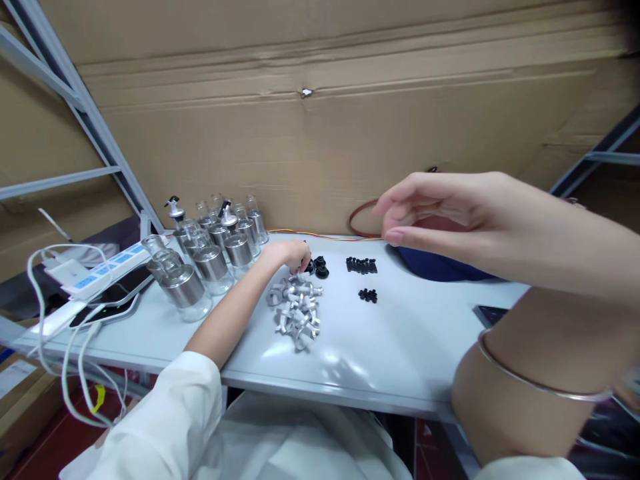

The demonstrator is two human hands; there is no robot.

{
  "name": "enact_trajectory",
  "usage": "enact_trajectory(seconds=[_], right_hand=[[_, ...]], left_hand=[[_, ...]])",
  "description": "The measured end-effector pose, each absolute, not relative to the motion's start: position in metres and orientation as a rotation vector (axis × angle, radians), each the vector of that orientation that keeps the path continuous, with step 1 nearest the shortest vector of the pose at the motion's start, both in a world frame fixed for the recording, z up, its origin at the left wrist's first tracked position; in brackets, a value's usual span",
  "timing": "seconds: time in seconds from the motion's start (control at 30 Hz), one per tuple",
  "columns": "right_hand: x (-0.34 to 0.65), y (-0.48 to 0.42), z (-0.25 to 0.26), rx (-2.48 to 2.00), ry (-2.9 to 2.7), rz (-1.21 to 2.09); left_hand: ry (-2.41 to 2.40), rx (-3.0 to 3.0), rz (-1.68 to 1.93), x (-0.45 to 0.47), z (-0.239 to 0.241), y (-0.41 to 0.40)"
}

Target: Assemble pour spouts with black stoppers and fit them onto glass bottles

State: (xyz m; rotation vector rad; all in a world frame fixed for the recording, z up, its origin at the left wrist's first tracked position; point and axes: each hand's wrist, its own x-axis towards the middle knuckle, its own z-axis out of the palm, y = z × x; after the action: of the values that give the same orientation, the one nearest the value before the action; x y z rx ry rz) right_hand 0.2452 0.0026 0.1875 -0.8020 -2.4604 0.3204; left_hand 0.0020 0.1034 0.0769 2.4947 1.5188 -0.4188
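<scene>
My left hand reaches down at the far end of the metal pile, its fingers bent and pressed together at the edge of some black ring-shaped stoppers. Whatever sits in those fingertips is hidden. Just nearer to me lies a heap of silvery pourer spouts. Raised in the air at the right, close to the camera, my right hand has loosely curved fingers with the thumb apart and nothing visible between them. Small black tubes lie in a row on the table, and tiny black caps are clustered below them.
Several glass bottles with steel bands stand at the left, two with pourer tops. Beside them are a power strip and white cables. A dark blue item and a phone lie rightward on the grey table. Cardboard walls the back.
</scene>
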Motion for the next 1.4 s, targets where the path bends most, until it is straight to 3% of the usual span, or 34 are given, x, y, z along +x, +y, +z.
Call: enact_trajectory(seconds=[0.23, 0.63, 0.8, 1.07, 1.4], right_hand=[[0.235, 0.021, 0.179, -0.943, -2.614, 0.359], [0.192, 0.057, 0.157, -1.191, -2.784, 0.305], [0.188, 0.062, 0.153, -1.287, -2.738, 0.212], [0.194, 0.069, 0.154, -1.234, -2.855, 0.314], [0.184, 0.090, 0.139, -1.172, -2.999, 0.812]], left_hand=[[1.531, 2.475, -0.248, -0.001, 0.089, 0.096], [1.255, 2.270, 0.446, 0.010, 0.113, 0.074], [1.101, 2.085, 0.570, 0.012, 0.112, 0.073], [1.068, 2.120, 0.211, 0.009, 0.119, 0.066], [1.119, 2.357, 0.036, 0.021, 0.112, 0.070]])
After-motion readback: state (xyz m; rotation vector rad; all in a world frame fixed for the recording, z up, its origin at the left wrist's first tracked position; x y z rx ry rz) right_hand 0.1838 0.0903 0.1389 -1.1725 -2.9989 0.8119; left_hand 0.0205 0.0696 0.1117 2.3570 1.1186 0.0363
